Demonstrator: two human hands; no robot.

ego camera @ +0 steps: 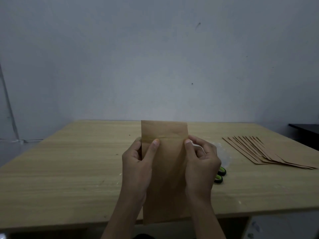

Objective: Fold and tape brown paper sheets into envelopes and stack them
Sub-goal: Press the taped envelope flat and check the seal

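Envelope [168, 187]: folded, taped, pinched by left grip [138, 163] and right grip [200, 163]; stacking judged pending. Stack [276, 152], 3 o'clock: several finished.

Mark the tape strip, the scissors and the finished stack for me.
tape strip [170, 137]: head view, middle of the strip across the held envelope [165, 169].
scissors [218, 178]: head view, nearer green-and-black handle loop; blades hidden.
finished stack [269, 152]: head view, centre of the fanned envelopes.
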